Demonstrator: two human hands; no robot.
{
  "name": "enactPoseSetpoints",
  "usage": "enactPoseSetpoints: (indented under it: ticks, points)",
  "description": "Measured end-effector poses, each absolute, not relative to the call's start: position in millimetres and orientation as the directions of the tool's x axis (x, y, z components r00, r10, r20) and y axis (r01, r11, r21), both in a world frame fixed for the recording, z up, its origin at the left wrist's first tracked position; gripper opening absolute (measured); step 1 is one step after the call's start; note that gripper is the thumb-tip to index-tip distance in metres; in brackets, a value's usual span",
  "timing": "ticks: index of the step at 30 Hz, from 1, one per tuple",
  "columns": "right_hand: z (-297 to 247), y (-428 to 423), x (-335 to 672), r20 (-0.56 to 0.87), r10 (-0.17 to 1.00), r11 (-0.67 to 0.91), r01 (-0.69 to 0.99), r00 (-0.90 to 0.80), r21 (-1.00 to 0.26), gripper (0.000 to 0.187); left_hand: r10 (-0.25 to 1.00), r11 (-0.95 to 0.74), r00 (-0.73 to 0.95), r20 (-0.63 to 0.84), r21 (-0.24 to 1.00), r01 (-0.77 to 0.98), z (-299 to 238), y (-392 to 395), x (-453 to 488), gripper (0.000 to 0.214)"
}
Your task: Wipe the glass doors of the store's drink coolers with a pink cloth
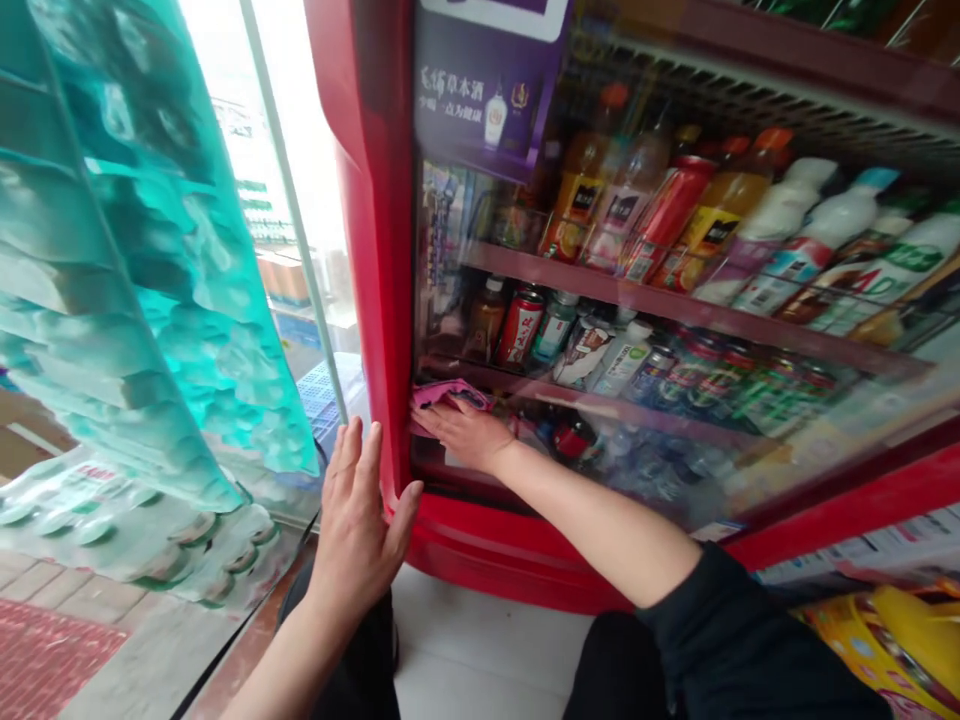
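Note:
My right hand (469, 432) presses a pink cloth (442, 398) flat against the lower left of the glass door (750, 420) of a red drinks fridge (367, 200). Its fingers lie stretched over the cloth. My left hand (360, 520) rests open against the fridge's red left edge near the bottom corner, fingers together and pointing up. Behind the glass, shelves hold several bottles (720, 210) and cans (521, 325).
A glass shop window with teal film (150, 250) stands at the left, close to the fridge. White floor tiles (480, 660) lie below. A yellow printed bag (885, 640) sits at the lower right. A purple advert sticker (487, 80) covers the door's upper left.

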State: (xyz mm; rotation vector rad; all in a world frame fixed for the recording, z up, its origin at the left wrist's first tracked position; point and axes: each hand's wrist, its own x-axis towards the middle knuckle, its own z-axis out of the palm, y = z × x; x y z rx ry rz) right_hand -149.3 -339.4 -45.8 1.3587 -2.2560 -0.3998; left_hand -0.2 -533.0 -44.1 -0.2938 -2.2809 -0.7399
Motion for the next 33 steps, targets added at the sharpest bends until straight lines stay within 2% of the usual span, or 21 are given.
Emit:
enactPoseSetpoints:
  ticks: [6,10,13,16,19,24,29,33]
  points:
    - [-48,-219,-113,0.282,-0.831,0.557,-0.712,-0.480,0.428,0.068,0.074,0.752,-0.753,0.653,0.459,0.473,-59,-498,-8,0.088]
    - [-54,-114,-79,0.327,-0.809,0.584,-0.600,-0.489,0.547,0.071,0.078,0.736,-0.766,0.638,0.481,0.476,-74,-496,-14,0.088]
    - [-57,-78,-67,0.357,-0.791,0.602,-0.523,-0.497,0.604,0.075,0.055,0.739,-0.777,0.627,0.498,0.454,-85,-505,-12,0.088]
    - [-66,-97,-73,0.387,-0.779,0.621,-0.520,-0.494,0.587,0.074,0.029,0.741,-0.793,0.609,0.519,0.426,-91,-511,-6,0.087]
    - [-86,-155,-94,0.400,-0.805,0.594,-0.610,-0.439,0.525,0.076,0.045,0.747,-0.802,0.596,0.513,0.423,-91,-511,3,0.086]
    - [-138,-274,-136,0.458,-0.807,0.519,-0.817,-0.372,0.252,0.093,0.093,0.792,-0.805,0.586,0.447,0.416,-95,-516,8,0.087]
    - [-171,-349,-158,0.459,-0.816,0.480,-0.854,-0.351,0.200,0.078,0.158,0.837,-0.810,0.565,0.358,0.413,-120,-521,-6,0.088]
    - [-172,-338,-161,0.435,-0.829,0.460,-0.870,-0.350,0.178,0.074,0.178,0.813,-0.809,0.560,0.380,0.441,-132,-511,-25,0.086]
